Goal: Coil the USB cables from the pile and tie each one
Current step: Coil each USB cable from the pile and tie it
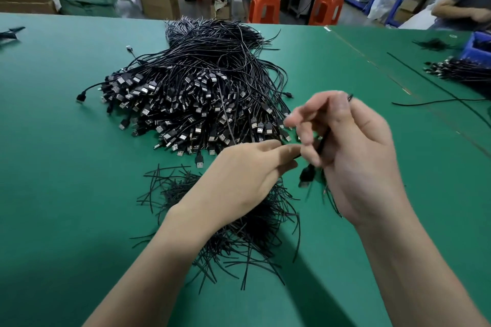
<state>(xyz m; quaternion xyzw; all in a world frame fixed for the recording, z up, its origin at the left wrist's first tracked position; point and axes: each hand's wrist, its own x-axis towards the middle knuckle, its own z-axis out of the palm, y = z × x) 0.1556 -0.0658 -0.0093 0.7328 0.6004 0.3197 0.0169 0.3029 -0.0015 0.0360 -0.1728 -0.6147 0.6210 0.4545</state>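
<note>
Ties (240,236): bristly heap of thin black strands under our wrists.
Left hand (239,175): pinches our slim cable (323,144).
Right hand (358,164): curled round it (blurred), plug (307,176) dangling.
Pile (199,87): tangled cords, metal-tipped, just beyond.

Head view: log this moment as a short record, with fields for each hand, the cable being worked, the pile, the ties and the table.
left hand: pinches the held cable between thumb and forefinger
right hand: fingers curled round the same cable, raised above the table
held cable: black, its plug hanging between the two hands
cable pile: large loose heap of black USB cables, beyond the hands
ties: heap of short black strips, partly under the left forearm
table: green surface
</note>
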